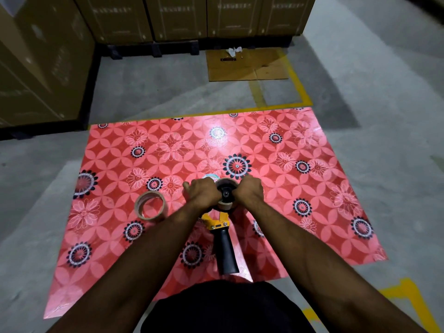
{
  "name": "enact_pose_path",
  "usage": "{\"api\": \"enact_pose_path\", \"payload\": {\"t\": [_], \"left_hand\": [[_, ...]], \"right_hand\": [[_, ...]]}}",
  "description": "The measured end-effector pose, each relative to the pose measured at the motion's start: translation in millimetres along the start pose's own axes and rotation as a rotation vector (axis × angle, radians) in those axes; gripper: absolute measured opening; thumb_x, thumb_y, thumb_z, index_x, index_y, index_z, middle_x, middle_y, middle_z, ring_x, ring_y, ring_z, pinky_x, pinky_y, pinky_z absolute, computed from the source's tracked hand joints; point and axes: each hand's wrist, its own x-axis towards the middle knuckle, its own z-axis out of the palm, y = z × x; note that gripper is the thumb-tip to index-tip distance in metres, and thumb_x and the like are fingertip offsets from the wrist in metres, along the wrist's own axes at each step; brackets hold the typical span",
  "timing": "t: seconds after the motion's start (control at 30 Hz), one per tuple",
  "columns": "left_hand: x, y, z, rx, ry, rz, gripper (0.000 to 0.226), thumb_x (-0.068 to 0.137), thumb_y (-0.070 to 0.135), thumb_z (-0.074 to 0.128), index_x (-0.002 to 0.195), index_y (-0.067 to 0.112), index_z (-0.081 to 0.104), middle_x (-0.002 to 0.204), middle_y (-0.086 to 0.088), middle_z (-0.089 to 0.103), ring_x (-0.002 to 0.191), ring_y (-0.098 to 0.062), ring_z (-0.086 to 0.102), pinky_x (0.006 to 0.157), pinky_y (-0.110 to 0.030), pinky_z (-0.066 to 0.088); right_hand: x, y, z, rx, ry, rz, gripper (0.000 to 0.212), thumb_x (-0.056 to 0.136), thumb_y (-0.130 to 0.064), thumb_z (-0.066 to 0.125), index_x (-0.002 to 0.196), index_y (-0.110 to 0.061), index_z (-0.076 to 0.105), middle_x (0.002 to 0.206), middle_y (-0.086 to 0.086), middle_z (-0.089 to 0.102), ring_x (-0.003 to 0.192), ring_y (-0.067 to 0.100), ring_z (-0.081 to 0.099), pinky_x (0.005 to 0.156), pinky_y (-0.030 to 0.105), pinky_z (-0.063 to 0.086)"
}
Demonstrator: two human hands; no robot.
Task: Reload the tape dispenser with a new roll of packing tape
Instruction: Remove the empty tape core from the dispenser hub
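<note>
A yellow tape dispenser (216, 222) with a black handle (225, 251) lies on the red flowered mat (300, 188), handle pointing toward me. A brown tape roll (227, 205) sits around the dispenser's black hub (225, 193). My left hand (204, 193) grips the roll's left side and my right hand (248, 191) grips its right side. A second brown roll (150, 205), a thin ring with a wide hole, lies flat on the mat to the left of my left hand. A pale round object (211, 176) peeks out behind my hands, mostly hidden.
The mat lies on a grey concrete floor with yellow painted lines (298, 90). Stacked cardboard boxes (182, 18) on dark pallets stand at the back and left. A flattened piece of cardboard (247, 66) with small scraps lies beyond the mat.
</note>
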Motion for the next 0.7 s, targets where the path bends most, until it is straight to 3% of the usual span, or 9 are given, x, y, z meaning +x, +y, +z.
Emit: {"api": "enact_pose_path", "payload": {"t": [0.23,0.33,0.4,0.47,0.57,0.63,0.7], "left_hand": [[-5,6,-2,0.078,0.1,-0.017,0.027,0.071,0.037,0.058,0.061,0.021,0.039,0.092,-0.005,0.07,0.092,-0.026,0.058,0.09,-0.043,0.028],[-7,3,-11,0.01,0.096,0.01,0.017,0.071,0.039,0.057,0.074,0.022,0.053,0.088,-0.006,0.07,0.094,-0.027,0.06,0.092,-0.043,0.029],[-11,-2,-20,-0.149,0.093,0.051,0.018,0.075,0.04,0.058,0.084,0.026,0.063,0.078,-0.001,0.067,0.089,-0.026,0.061,0.089,-0.041,0.029],[-20,-9,-31,-0.335,0.122,0.082,0.025,0.077,0.043,0.059,0.097,0.031,0.069,0.07,0.008,0.064,0.08,-0.02,0.06,0.085,-0.037,0.032],[-37,-18,-47,-0.65,0.111,0.083,0.03,0.074,0.04,0.063,0.101,0.032,0.071,0.072,0.015,0.07,0.068,-0.008,0.068,0.069,-0.027,0.051],[-46,-21,-54,-0.884,0.024,0.054,0.027,0.075,0.035,0.066,0.101,0.028,0.072,0.08,0.008,0.074,0.069,-0.01,0.072,0.061,-0.027,0.057],[-51,-22,-57,-1.082,-0.065,0.023,0.026,0.08,0.019,0.066,0.105,0.018,0.072,0.089,-0.004,0.076,0.075,-0.02,0.075,0.065,-0.033,0.061]], "right_hand": [[-6,-5,-2,-0.076,0.059,-0.01,0.027,0.085,-0.01,0.068,0.112,-0.008,0.065,0.114,0.014,0.068,0.105,0.032,0.068,0.073,0.034,0.053],[-6,-4,-11,-0.004,-0.008,-0.035,0.019,0.079,-0.016,0.073,0.095,-0.01,0.064,0.106,0.016,0.07,0.096,0.031,0.069,0.066,0.03,0.05],[-4,-3,-22,0.046,-0.05,-0.088,0.022,0.077,-0.021,0.074,0.096,-0.011,0.068,0.1,0.014,0.072,0.089,0.028,0.07,0.068,0.032,0.056],[-7,1,-30,0.209,-0.109,-0.157,0.031,0.079,-0.026,0.076,0.108,-0.016,0.07,0.101,0.011,0.072,0.086,0.026,0.071,0.076,0.04,0.062],[-19,9,-40,0.501,-0.21,-0.252,0.047,0.083,-0.034,0.078,0.127,-0.027,0.062,0.112,0.007,0.068,0.096,0.025,0.07,0.083,0.049,0.061],[-26,18,-46,0.59,-0.271,-0.349,0.057,0.081,-0.037,0.081,0.132,-0.035,0.056,0.119,0.003,0.064,0.105,0.023,0.068,0.087,0.05,0.06],[-32,27,-50,0.573,-0.299,-0.461,0.081,0.07,-0.037,0.09,0.139,-0.04,0.047,0.134,-0.004,0.057,0.116,0.019,0.062,0.093,0.043,0.057]]}}
